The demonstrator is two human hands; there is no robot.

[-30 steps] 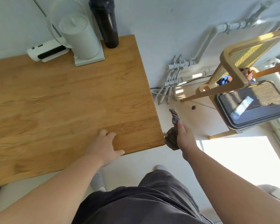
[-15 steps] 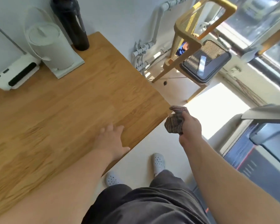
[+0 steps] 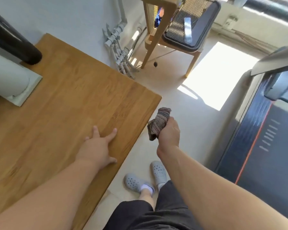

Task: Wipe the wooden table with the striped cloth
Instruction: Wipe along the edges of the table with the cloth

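The wooden table [image 3: 70, 97] fills the left half of the view, its near right corner pointing toward the middle. My left hand [image 3: 96, 149] lies flat on the tabletop near the front edge, fingers spread, holding nothing. My right hand [image 3: 169, 132] is off the table, just right of that corner and above the floor. It is closed around the bunched striped cloth [image 3: 158, 122], brown and grey, which sticks out above and left of the fist. The cloth hangs clear of the table.
A white appliance [image 3: 8, 78] and a black bottle [image 3: 12, 40] stand at the table's far left. A wooden chair with a dark cushion [image 3: 189, 30] stands beyond. Wall pipes [image 3: 118, 47] run behind the table. A dark treadmill [image 3: 264, 138] lies to the right.
The view has swung right and closer. My right hand with the cloth has risen beside the table's corner. My left hand has slid further onto the tabletop and spread its fingers.
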